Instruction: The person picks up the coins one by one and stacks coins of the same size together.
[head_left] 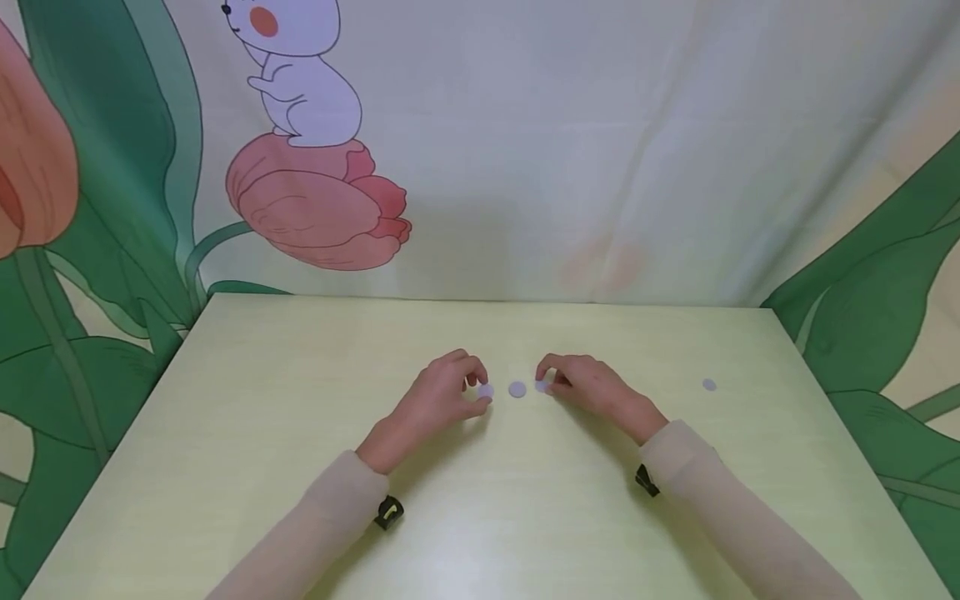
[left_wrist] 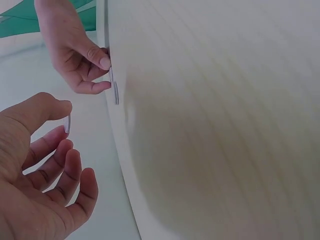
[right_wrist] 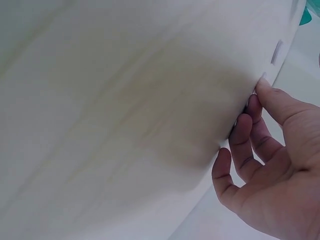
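In the head view my left hand (head_left: 442, 392) pinches a small pale round disc (head_left: 486, 390) between thumb and index finger. The left wrist view shows this disc (left_wrist: 67, 123) edge-on between the fingertips, the other fingers loosely curled. My right hand (head_left: 592, 385) pinches a second pale disc (head_left: 542, 386) by its edges, close over the table. Between the two hands a third disc (head_left: 517, 389) lies flat on the table. In the right wrist view the held disc is mostly hidden by the thumb of the right hand (right_wrist: 280, 145).
Another pale disc (head_left: 709, 384) lies by itself on the right side of the light yellow table (head_left: 480, 517). A printed curtain (head_left: 510, 150) with flowers and a white animal hangs behind the table's far edge. Both wrists carry small black devices (head_left: 388, 512).
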